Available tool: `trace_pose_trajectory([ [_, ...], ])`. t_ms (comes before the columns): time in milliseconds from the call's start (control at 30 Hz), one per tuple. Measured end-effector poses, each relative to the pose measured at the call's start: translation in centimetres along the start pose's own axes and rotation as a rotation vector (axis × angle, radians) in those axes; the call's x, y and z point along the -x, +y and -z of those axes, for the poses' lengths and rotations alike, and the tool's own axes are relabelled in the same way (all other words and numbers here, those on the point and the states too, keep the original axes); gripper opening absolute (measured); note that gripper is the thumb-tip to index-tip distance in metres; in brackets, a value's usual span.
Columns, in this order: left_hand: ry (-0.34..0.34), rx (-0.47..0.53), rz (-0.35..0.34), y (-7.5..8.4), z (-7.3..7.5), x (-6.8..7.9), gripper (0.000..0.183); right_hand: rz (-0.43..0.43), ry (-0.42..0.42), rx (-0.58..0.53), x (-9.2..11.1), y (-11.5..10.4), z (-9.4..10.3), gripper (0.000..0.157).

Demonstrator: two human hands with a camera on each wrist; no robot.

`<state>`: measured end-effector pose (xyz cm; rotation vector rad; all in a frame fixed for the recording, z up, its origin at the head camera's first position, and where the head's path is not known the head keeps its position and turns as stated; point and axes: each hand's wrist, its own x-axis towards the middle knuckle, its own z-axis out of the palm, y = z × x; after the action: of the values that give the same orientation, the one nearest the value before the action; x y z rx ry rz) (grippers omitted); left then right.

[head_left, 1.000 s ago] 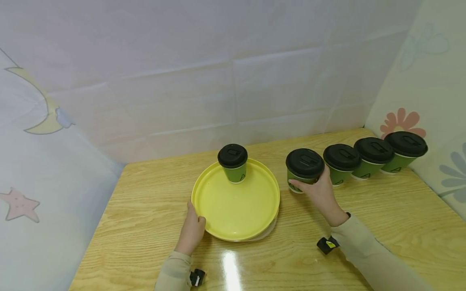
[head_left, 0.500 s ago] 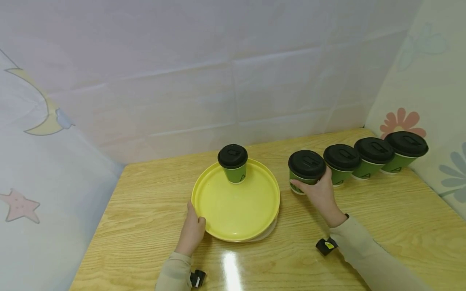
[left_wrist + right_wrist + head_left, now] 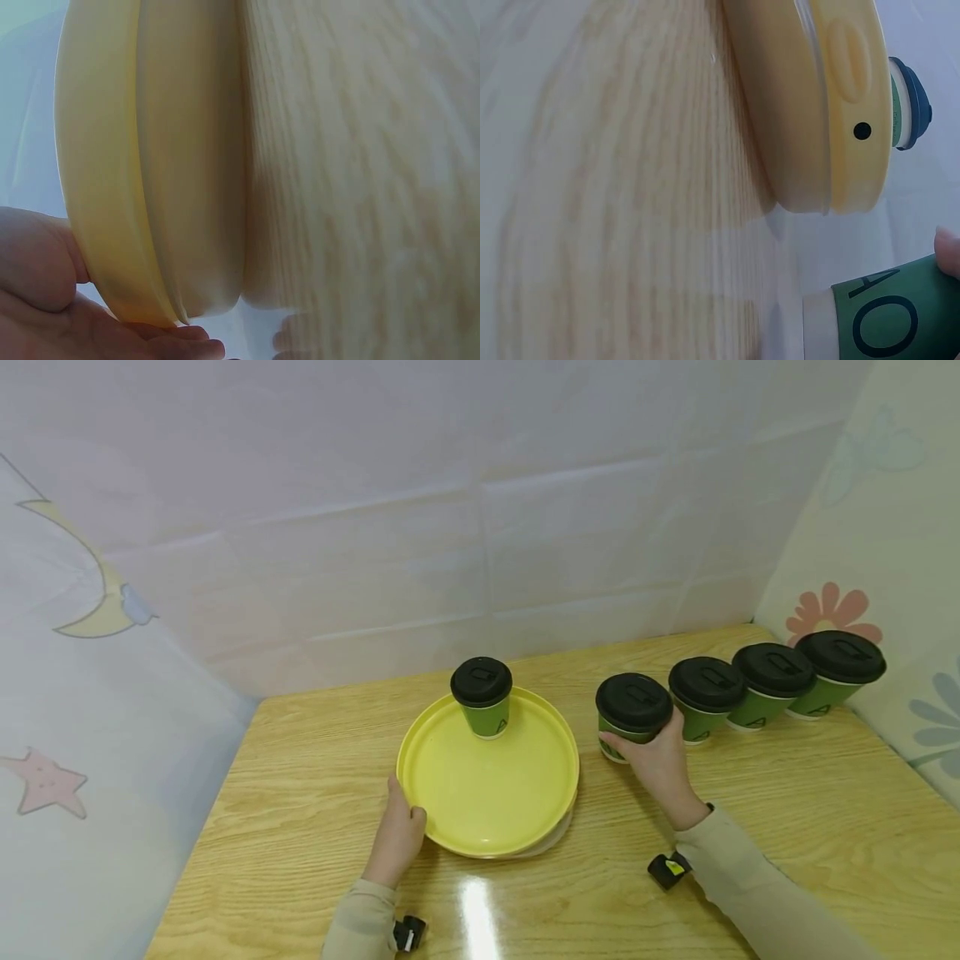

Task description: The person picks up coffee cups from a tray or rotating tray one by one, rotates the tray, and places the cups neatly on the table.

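A round yellow tray [image 3: 487,793] sits on a paler round base [image 3: 195,165]. My left hand [image 3: 397,835] holds its rim at the front left, thumb on the near side and fingers reaching beneath in the left wrist view. On the tray's back part stands a green paper cup [image 3: 487,720] with a black lid. To the right of the tray, my right hand [image 3: 663,764] grips another lidded green paper cup [image 3: 633,703] around its side, thumb in front. A strip of backdrop shows between that cup's bottom and the tabletop in the right wrist view.
Three more lidded green paper cups [image 3: 701,718] stand in a slanting row at the back right of the wooden table [image 3: 285,793], the nearest close beside the held one. A pale cloth wall [image 3: 375,568] rises behind the table, with printed side walls left and right.
My right hand and its paper cup have shifted slightly to the right and towards me. The left hand and the tray stay in place.
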<state>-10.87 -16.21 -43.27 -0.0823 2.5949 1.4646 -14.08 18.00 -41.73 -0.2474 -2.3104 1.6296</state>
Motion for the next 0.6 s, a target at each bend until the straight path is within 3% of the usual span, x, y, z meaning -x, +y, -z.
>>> trace_pose_trajectory([
  [600, -0.001, 0.001, 0.001, 0.04, -0.13, 0.22, 0.07, -0.044, 0.025, 0.025, -0.36, 0.78, -0.05, 0.103],
])
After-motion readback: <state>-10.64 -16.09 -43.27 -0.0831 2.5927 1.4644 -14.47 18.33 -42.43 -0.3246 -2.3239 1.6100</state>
